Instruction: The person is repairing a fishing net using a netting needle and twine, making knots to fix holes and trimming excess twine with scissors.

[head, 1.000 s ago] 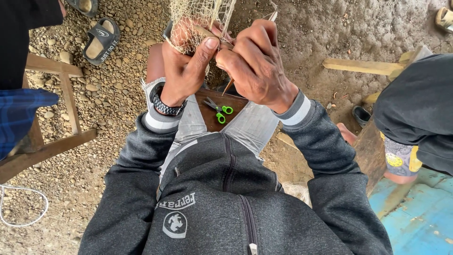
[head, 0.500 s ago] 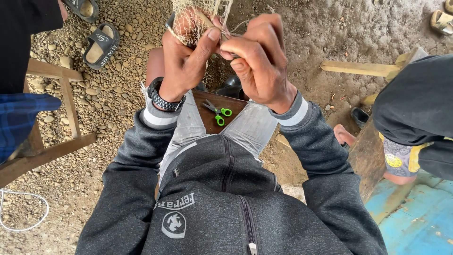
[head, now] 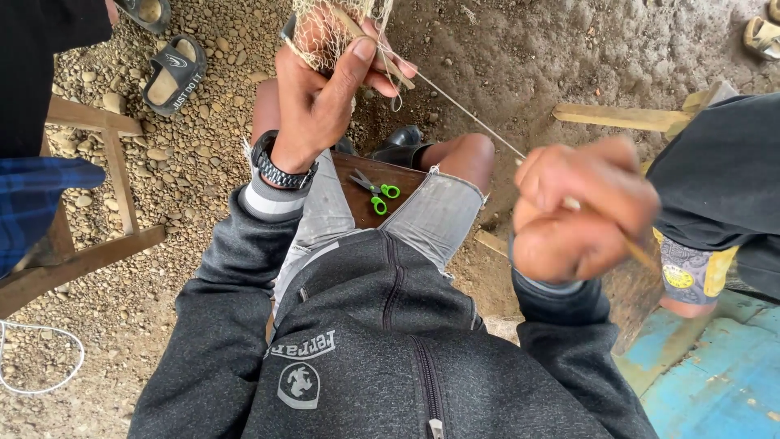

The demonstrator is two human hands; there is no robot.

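My left hand (head: pixel 325 89) is raised in front of me and pinches a pale mesh net (head: pixel 329 28) that hangs from the top of the view, with a thin flat stick held against it. My right hand (head: pixel 581 211) is off to the right, blurred, closed on a slim wooden netting needle (head: pixel 638 252). A taut light twine (head: pixel 467 114) runs from the net down to that hand. Small green-handled scissors (head: pixel 375 193) lie on the brown wooden seat (head: pixel 357 213) between my knees. I wear a grey zip jacket and a black wristwatch (head: pixel 276 169).
Gravel and dirt ground lies below. Black sandals (head: pixel 172 71) rest at upper left by a wooden frame (head: pixel 97 244). A seated person in dark clothes (head: pixel 723 179) is close on the right, above a blue painted surface (head: pixel 715 374). A wooden plank (head: pixel 617 115) lies beyond. White cord (head: pixel 41 358) loops at lower left.
My right hand has pulled away from the net, down and to the right, drawing the twine out taut. My left hand has kept its pinch on the net.
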